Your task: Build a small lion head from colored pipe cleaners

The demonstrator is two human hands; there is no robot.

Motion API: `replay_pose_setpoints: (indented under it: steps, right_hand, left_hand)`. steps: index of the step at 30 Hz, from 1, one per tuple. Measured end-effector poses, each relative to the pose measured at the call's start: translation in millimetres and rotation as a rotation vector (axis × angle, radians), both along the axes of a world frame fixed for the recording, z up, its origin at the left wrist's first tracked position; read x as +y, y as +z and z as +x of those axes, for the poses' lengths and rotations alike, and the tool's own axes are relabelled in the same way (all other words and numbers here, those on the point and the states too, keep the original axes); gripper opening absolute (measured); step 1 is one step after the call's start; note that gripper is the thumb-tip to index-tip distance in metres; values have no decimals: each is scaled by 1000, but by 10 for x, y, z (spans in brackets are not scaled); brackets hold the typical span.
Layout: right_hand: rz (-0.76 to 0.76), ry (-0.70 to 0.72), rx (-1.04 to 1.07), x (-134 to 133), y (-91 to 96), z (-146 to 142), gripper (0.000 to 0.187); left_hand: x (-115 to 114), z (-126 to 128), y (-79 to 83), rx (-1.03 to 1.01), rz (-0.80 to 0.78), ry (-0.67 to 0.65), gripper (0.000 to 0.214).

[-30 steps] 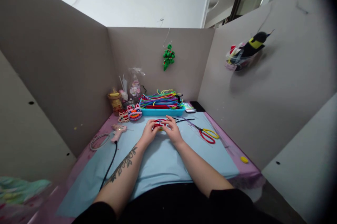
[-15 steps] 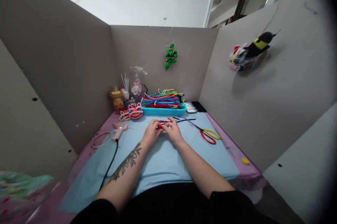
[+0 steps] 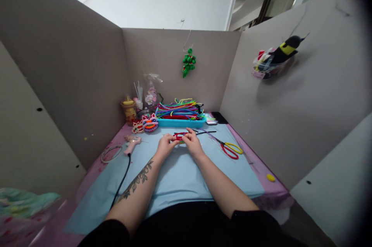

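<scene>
Between my two hands is a small red pipe-cleaner piece [image 3: 179, 136], bent into a loop-like shape, with a touch of purple and some yellow-green below it. My left hand [image 3: 166, 144] pinches its left side between thumb and fingers. On the other side my right hand [image 3: 192, 142] grips it, fingertips curled in and one finger raised. Just beyond my right hand lie black pipe cleaners [image 3: 207, 132] on the light blue cloth [image 3: 188, 177]. Scissors [image 3: 229, 149] with one red and one yellow handle rest to the right.
A blue tray [image 3: 180, 123] heaped with coloured pipe cleaners stands at the back. To the left are a pink glue gun [image 3: 133, 144] with a black cord and a finished lion-like head [image 3: 150, 122]. A yellow disc [image 3: 270, 177] lies near the right edge. Grey partitions enclose the table.
My left hand has shifted slightly left and down, and its fingers have flattened. More of the red loop shows between my hands, with yellow-green now visible under it.
</scene>
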State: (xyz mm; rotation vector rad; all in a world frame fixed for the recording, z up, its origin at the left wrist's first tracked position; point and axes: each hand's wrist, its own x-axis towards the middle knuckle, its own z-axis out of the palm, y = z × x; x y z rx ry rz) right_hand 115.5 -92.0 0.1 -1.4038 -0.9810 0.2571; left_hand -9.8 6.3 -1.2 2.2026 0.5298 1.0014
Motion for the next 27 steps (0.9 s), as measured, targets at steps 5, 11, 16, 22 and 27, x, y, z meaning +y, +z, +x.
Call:
replay_pose_setpoints:
  steps: [5, 11, 16, 22, 27]
  right_hand:
    - [-21, -26, -18, 8, -18, 4, 21]
    - [-23, -28, 14, 13, -15, 2, 17]
    - [-24, -13, 88, 20, -16, -14, 19]
    - [-28, -4, 134, 23, -16, -47, 21]
    - [-15, -18, 123, 31, -41, -28, 21]
  left_hand:
    - [-36, -5, 24, -33, -15, -1, 15]
    - [-57, -5, 29, -46, -15, -1, 16]
    - [-71, -9, 42, -48, -12, 3, 17]
    - [-129, -9, 74, -66, 0, 9, 16]
    - [-173, -7, 102, -60, -6, -7, 19]
